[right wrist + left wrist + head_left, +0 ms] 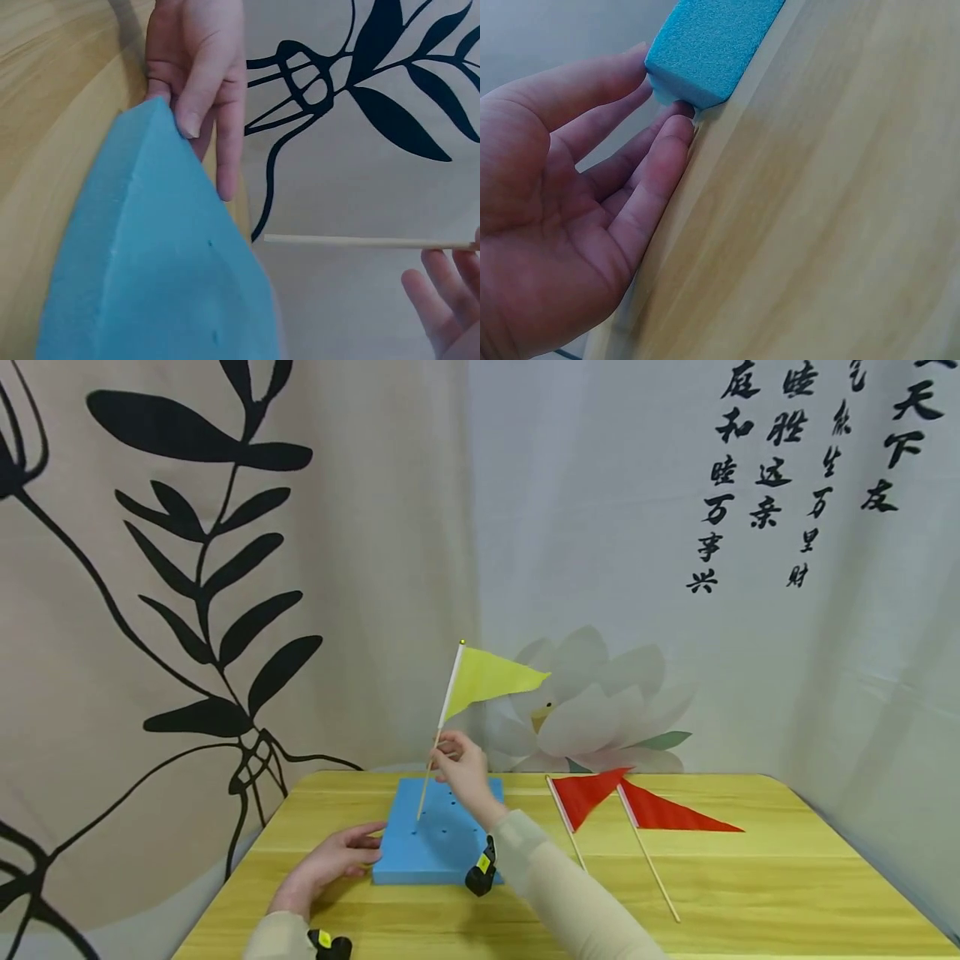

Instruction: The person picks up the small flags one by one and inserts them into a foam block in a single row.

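My right hand [465,774] pinches the thin wooden stick of a yellow triangular flag [491,681], held slightly tilted above a blue foam block [431,864]. Small dark holes dot the block's top. In the right wrist view the lower end of the stick [337,241] shows free, apart from the foam. Against the block's left side rests my left hand [337,864], its fingers loosely extended. The left wrist view has those fingertips [676,127] touching a corner of the foam. Most of the right palm is out of frame in its own wrist view.
Two red triangular flags [678,810] on sticks lie on the wooden table [795,893], right of the block. Behind the table hangs a curtain [390,568] printed with dark leaves, a lotus and writing. Black wrist cameras sit on both sleeves.
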Action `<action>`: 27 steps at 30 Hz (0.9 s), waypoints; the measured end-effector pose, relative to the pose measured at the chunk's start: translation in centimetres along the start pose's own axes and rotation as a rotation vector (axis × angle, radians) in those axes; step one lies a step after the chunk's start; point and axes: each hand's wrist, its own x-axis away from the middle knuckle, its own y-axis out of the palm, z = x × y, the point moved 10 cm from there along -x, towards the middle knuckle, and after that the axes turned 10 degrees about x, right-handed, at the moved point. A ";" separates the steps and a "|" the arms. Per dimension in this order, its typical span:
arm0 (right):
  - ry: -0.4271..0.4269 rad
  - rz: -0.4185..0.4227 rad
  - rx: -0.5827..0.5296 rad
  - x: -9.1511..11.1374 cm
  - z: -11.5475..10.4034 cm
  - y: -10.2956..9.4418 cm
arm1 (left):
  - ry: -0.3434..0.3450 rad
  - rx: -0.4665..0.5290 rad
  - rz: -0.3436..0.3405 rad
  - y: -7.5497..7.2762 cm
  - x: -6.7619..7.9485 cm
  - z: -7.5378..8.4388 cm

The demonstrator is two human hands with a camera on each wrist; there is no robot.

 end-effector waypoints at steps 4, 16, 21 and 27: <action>0.008 -0.005 0.013 -0.1 0.6 0.6 | 0.005 0.003 -0.008 0.1 -0.2 0.2; 0.038 -0.050 0.052 0.2 1.4 1.8 | 0.010 0.016 -0.010 -0.1 -0.4 0.4; 0.030 -0.035 0.039 0.1 2.6 2.0 | 0.014 0.030 -0.023 0.0 -0.4 0.2; 0.049 -0.034 0.084 -0.3 4.9 2.7 | 0.010 0.039 -0.031 0.2 -0.1 0.1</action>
